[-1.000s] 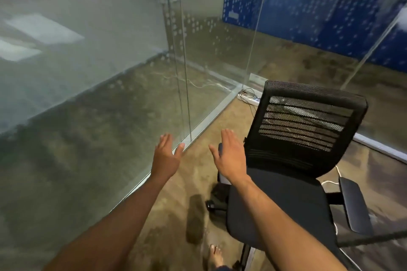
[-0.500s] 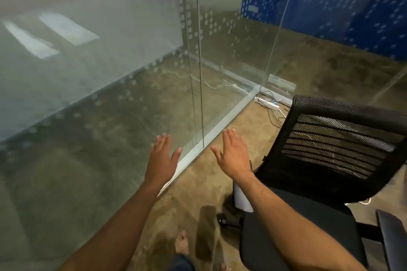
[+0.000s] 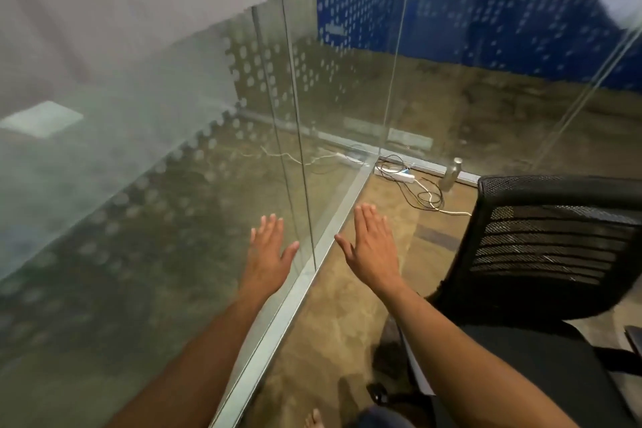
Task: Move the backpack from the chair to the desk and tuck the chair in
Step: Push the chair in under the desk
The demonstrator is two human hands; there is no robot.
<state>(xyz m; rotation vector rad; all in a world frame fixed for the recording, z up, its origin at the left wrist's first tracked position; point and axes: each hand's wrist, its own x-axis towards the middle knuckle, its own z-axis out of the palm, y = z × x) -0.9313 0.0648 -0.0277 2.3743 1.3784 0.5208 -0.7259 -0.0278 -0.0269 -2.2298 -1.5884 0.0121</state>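
Both of my hands are out in front of me, palms down, fingers straight and spread — neither one grips anything. My left hand [image 3: 269,248] hangs in front of the glass wall [image 3: 173,219], just left of the metal floor rail [image 3: 295,295] that carries the panes. My right hand [image 3: 373,248] floats over the brown floor [image 3: 333,330], a little left of the chair [image 3: 549,254] and not touching it. The chair stands at the right edge of my view, its black mesh back upright, its dark seat [image 3: 542,351] bare; I see no backpack on it, and neither backpack nor desk shows anywhere in this view. In the corner past the chair lie a white power strip [image 3: 399,176] and tangled cables [image 3: 422,196], and beside them what looks like a metal bottle [image 3: 451,174] — too blurred to be sure. A bare toe [image 3: 312,419] shows at the bottom edge.
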